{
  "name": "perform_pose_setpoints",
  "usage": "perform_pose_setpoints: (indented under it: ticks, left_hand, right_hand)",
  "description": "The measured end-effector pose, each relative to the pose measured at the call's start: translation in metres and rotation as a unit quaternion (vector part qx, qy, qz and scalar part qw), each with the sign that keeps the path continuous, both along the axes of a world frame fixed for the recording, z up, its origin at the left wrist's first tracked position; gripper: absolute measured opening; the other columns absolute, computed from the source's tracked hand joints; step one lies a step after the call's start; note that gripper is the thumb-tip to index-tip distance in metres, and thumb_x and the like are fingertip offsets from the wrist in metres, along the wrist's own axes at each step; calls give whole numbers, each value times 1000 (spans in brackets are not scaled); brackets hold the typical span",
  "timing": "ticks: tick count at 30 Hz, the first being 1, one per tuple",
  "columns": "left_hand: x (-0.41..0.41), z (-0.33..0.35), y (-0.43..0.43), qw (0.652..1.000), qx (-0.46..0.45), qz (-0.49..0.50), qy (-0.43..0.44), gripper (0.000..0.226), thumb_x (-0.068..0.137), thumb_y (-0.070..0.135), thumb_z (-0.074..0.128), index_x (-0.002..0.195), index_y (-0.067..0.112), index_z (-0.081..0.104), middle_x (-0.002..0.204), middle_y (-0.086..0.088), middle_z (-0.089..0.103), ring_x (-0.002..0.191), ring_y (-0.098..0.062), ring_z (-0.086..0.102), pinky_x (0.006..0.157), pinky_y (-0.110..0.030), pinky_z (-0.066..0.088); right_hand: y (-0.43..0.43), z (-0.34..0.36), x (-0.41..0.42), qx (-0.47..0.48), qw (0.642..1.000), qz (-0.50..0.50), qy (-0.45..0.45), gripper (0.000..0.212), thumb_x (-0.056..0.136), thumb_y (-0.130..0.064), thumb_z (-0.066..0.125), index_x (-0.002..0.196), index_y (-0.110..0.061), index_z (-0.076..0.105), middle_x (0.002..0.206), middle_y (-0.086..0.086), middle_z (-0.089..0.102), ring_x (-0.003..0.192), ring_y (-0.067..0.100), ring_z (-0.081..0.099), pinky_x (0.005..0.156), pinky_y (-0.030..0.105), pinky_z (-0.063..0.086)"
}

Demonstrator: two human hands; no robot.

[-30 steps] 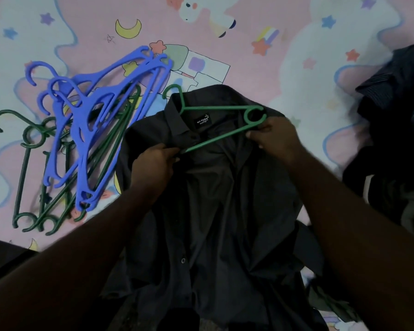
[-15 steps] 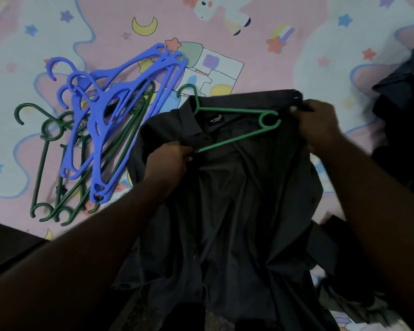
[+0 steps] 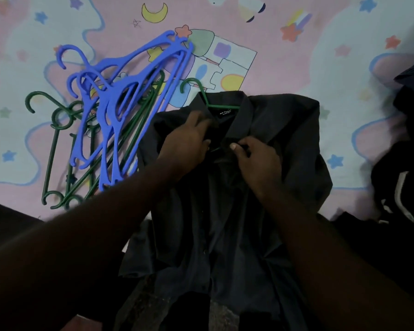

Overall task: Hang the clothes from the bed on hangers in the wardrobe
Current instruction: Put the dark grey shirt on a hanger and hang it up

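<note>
Both left grip (image 3: 187,142) and right grip (image 3: 256,158) pinch the dark shirt (image 3: 285,130) below its collar, fingers curled on cloth; green hanger (image 3: 202,93) pokes out above the collar.

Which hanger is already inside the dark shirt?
The green hanger whose hook sticks out of the dark shirt at the collar; the other hangers lie piled loose to its left.

Home bedroom: bed under a pink cartoon-print bedsheet (image 3: 308,75), strewn with plastic hangers (image 3: 120,120), dark shirt (image 3: 225,211), piled clothes (image 3: 406,163)
</note>
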State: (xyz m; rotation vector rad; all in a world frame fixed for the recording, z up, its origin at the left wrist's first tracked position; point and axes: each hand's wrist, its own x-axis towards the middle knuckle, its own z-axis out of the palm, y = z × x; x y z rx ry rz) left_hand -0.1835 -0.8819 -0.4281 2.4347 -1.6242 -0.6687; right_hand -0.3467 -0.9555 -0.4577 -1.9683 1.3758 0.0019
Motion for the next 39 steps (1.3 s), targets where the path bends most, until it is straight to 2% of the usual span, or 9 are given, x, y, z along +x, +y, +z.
perform_pose_setpoints:
  ticks: [4, 8, 13, 16, 19, 23, 29, 34, 39]
  left_hand:
    - [7, -2, -28, 997, 32, -70, -31, 60, 88, 21, 62, 142, 14, 38, 150, -7, 33, 103, -38, 60, 76, -43, 49]
    - [11, -11, -46, 979, 153, -114, -67, 33, 92, 24, 57, 121, 9, 53, 122, -14, 53, 109, -36, 57, 81, -44, 46]
    - [9, -10, -42, 996, 79, -36, 12, 20, 94, 23, 58, 105, 7, 62, 106, -14, 61, 99, -30, 59, 76, -35, 41]
    - [10, -2, -30, 995, 32, 35, 83, 13, 90, 19, 65, 95, 7, 63, 97, -14, 66, 93, -29, 61, 77, -32, 44]
    - [9, 3, -19, 993, 22, 32, 112, 11, 88, 15, 66, 89, 5, 66, 88, -16, 68, 85, -30, 62, 72, -30, 45]
    - [-2, 12, -8, 991, -24, -3, 131, 12, 91, 12, 61, 89, 3, 69, 86, -15, 68, 80, -32, 63, 74, -38, 50]
    - [17, 13, 16, 996, -31, 63, 51, 16, 94, 14, 57, 97, 4, 69, 98, -15, 67, 90, -32, 61, 78, -37, 47]
    - [66, 17, 28, 986, 57, 152, 22, 19, 97, 12, 53, 98, 0, 67, 96, -20, 66, 89, -32, 60, 74, -32, 41]
    - [34, 33, 23, 967, 123, 138, 176, 12, 91, 15, 66, 83, 6, 67, 67, -9, 65, 51, -8, 60, 63, -21, 53]
  right_hand:
    - [11, -4, 16, 60, 995, -78, -13, 61, 79, -69, 61, 109, -16, 64, 114, 4, 62, 109, 24, 58, 90, 41, 50]
    - [13, -11, 36, 119, 968, -221, -18, 56, 76, -66, 66, 100, -15, 62, 108, 5, 66, 105, 28, 61, 85, 35, 49]
    - [12, -11, 48, 157, 942, -295, -16, 54, 81, -51, 66, 112, -8, 55, 114, 11, 65, 103, 32, 63, 83, 33, 50]
    - [10, -9, 40, 152, 942, -296, -33, 29, 83, -39, 61, 78, -10, 61, 90, 14, 68, 89, 33, 66, 70, 31, 45]
    - [11, -6, 31, 190, 888, -393, -148, 19, 80, -33, 55, 69, -16, 55, 74, 11, 66, 72, 30, 67, 61, 39, 54]
    - [14, 11, 19, 241, 825, -448, -247, 17, 94, -8, 49, 79, -14, 55, 67, 3, 54, 54, 9, 51, 44, 19, 43]
    - [20, 27, 4, 174, 868, -380, -266, 12, 95, -12, 56, 85, -13, 61, 64, -1, 55, 48, 2, 50, 47, 21, 46]
    - [11, 21, 3, 79, 946, -246, -199, 10, 84, -27, 63, 76, -21, 63, 72, 1, 65, 70, 19, 65, 72, 40, 55]
    - [25, 30, 22, 215, 911, -260, -239, 20, 88, -11, 66, 71, -15, 58, 60, 0, 58, 49, 7, 55, 48, 24, 45]
